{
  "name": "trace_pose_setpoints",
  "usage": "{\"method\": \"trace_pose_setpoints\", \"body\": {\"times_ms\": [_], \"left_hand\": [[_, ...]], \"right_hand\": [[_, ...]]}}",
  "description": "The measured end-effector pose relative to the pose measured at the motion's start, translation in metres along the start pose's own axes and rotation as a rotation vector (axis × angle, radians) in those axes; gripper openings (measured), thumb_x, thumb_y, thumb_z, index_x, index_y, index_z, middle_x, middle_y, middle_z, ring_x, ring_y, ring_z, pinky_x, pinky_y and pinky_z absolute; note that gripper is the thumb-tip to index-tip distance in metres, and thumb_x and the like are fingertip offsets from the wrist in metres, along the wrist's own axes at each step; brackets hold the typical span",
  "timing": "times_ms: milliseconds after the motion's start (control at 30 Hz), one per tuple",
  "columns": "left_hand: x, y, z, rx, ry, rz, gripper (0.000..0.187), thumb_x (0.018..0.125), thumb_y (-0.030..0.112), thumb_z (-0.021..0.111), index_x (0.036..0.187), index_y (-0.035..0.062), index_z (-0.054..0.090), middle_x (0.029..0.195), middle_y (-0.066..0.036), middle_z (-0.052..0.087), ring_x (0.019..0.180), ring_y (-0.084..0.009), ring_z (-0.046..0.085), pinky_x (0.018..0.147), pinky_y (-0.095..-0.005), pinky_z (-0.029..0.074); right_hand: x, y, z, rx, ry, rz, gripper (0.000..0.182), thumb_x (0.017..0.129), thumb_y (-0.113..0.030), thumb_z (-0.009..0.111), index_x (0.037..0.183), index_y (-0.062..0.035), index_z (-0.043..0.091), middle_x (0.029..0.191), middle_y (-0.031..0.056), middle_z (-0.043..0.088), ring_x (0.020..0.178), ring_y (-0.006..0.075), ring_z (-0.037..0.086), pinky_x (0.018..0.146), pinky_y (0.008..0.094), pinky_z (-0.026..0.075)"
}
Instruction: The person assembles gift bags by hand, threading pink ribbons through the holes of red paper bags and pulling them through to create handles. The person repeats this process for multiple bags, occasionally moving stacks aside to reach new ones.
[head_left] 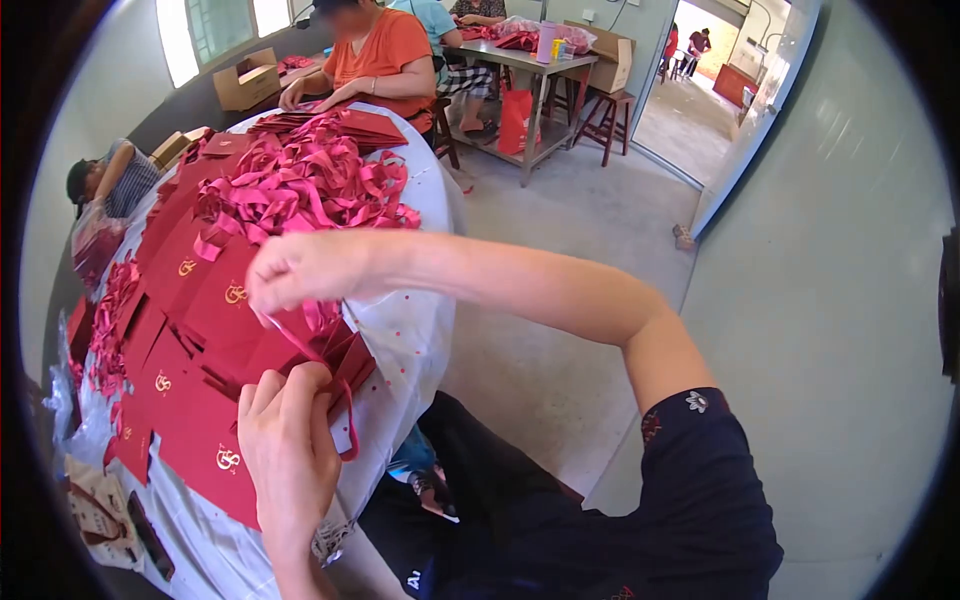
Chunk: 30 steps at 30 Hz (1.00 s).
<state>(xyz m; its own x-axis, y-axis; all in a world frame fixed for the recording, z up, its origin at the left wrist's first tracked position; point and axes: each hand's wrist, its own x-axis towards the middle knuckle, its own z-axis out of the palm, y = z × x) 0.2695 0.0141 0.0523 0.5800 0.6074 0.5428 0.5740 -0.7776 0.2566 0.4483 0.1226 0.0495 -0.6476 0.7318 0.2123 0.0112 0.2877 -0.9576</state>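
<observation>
My right hand (305,270) is closed above the table, fingers pinching one end of a pink ribbon (294,339). The ribbon slants down to my left hand (288,425), whose thumb and fingers are pressed together around it at the edge of a dark red paper bag. A loose tail of the ribbon hangs to the right of that hand. What else lies under my left fingers is hidden. Flat red bags (185,400) with gold lettering overlap around both hands. Beyond my right hand lies a heap of pink ribbons (300,180).
A white cloth (410,330) covers the table. Another person (385,65) handles red bags at the far end; one more (125,180) leans at the left. A second table (530,62), wooden stools (605,125) and an open doorway stand behind. A cardboard box (247,82) sits at the back left.
</observation>
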Motion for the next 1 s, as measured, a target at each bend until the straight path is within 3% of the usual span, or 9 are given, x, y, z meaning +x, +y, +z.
{"method": "trace_pose_setpoints", "body": {"times_ms": [200, 300, 400, 467, 533, 567, 800, 833, 1000], "left_hand": [[0.001, -0.004, 0.002, 0.013, 0.053, 0.003, 0.014, 0.077, -0.005, 0.059, 0.090, 0.0021, 0.059, 0.073, -0.011, 0.056, 0.068, -0.0281, 0.050, 0.065, -0.0371, 0.040], [0.004, -0.009, 0.002, 0.052, 0.051, -0.044, 0.012, 0.081, -0.003, 0.055, 0.092, 0.0013, 0.058, 0.073, -0.014, 0.054, 0.072, -0.0307, 0.052, 0.066, -0.0387, 0.040], [0.005, -0.015, -0.005, 0.016, -0.015, -0.041, 0.009, 0.086, 0.001, 0.052, 0.094, 0.0009, 0.058, 0.074, -0.014, 0.055, 0.074, -0.0320, 0.054, 0.068, -0.0396, 0.041], [0.005, -0.021, -0.002, 0.047, 0.007, -0.021, 0.008, 0.084, 0.009, 0.057, 0.089, 0.0021, 0.058, 0.069, -0.010, 0.056, 0.071, -0.0269, 0.054, 0.066, -0.0373, 0.040], [0.004, -0.025, 0.000, 0.030, 0.036, -0.022, 0.015, 0.088, 0.018, 0.058, 0.089, 0.0024, 0.058, 0.070, -0.010, 0.058, 0.072, -0.0268, 0.056, 0.068, -0.0374, 0.041], [0.006, -0.024, -0.003, 0.029, 0.019, -0.029, 0.023, 0.087, 0.025, 0.061, 0.089, 0.0028, 0.058, 0.071, -0.009, 0.060, 0.073, -0.0267, 0.057, 0.069, -0.0379, 0.041], [0.006, -0.023, 0.007, 0.139, 0.064, -0.034, 0.020, 0.077, 0.019, 0.071, 0.081, 0.0063, 0.056, 0.066, -0.005, 0.058, 0.067, -0.0214, 0.057, 0.064, -0.0341, 0.041], [0.005, -0.023, 0.009, 0.136, 0.085, -0.012, 0.019, 0.076, 0.019, 0.071, 0.078, 0.0072, 0.056, 0.064, -0.005, 0.057, 0.067, -0.0208, 0.056, 0.063, -0.0339, 0.041], [0.003, -0.020, 0.013, 0.130, 0.122, 0.010, 0.015, 0.076, 0.016, 0.071, 0.076, 0.0071, 0.059, 0.061, -0.007, 0.053, 0.061, -0.0226, 0.054, 0.059, -0.0344, 0.039]], "right_hand": [[0.017, -0.002, -0.029, 0.320, 0.324, -0.062, 0.018, 0.092, -0.016, 0.058, 0.093, 0.0010, 0.064, 0.094, 0.0095, 0.066, 0.091, 0.0186, 0.063, 0.081, 0.0346, 0.052], [0.016, 0.024, -0.042, 0.573, 0.330, -0.149, 0.018, 0.094, -0.016, 0.056, 0.098, -0.0006, 0.064, 0.094, 0.0086, 0.068, 0.088, 0.0203, 0.066, 0.079, 0.0354, 0.053], [0.003, 0.047, -0.035, 0.878, 0.064, -0.046, 0.049, 0.097, -0.045, 0.047, 0.119, -0.0022, 0.058, 0.111, 0.0085, 0.064, 0.098, 0.0156, 0.062, 0.082, 0.0308, 0.050], [-0.017, 0.042, -0.016, 0.641, 0.037, 0.026, 0.076, 0.092, -0.063, 0.038, 0.131, 0.0018, 0.047, 0.119, 0.0106, 0.061, 0.109, 0.0173, 0.058, 0.094, 0.0328, 0.044], [-0.031, 0.038, 0.001, 0.555, -0.068, -0.004, 0.084, 0.086, -0.067, 0.045, 0.132, 0.0028, 0.045, 0.127, 0.0116, 0.055, 0.120, 0.0192, 0.050, 0.100, 0.0350, 0.041], [-0.035, 0.038, 0.007, 0.508, -0.061, -0.047, 0.077, 0.087, -0.061, 0.050, 0.130, 0.0022, 0.047, 0.126, 0.0113, 0.055, 0.119, 0.0190, 0.050, 0.101, 0.0350, 0.040], [-0.040, 0.021, 0.017, 0.266, 0.066, -0.042, 0.035, 0.090, -0.026, 0.066, 0.114, -0.0009, 0.063, 0.113, 0.0073, 0.062, 0.108, 0.0138, 0.055, 0.097, 0.0310, 0.041], [-0.039, 0.020, 0.021, 0.209, 0.138, -0.074, 0.027, 0.093, -0.025, 0.061, 0.104, -0.0006, 0.067, 0.099, 0.0035, 0.066, 0.096, 0.0114, 0.059, 0.089, 0.0276, 0.044], [-0.035, 0.011, 0.038, -0.152, 0.363, -0.174, 0.031, 0.099, -0.023, 0.052, 0.089, 0.0006, 0.069, 0.078, -0.0001, 0.066, 0.073, 0.0061, 0.057, 0.069, 0.0225, 0.045]]}}
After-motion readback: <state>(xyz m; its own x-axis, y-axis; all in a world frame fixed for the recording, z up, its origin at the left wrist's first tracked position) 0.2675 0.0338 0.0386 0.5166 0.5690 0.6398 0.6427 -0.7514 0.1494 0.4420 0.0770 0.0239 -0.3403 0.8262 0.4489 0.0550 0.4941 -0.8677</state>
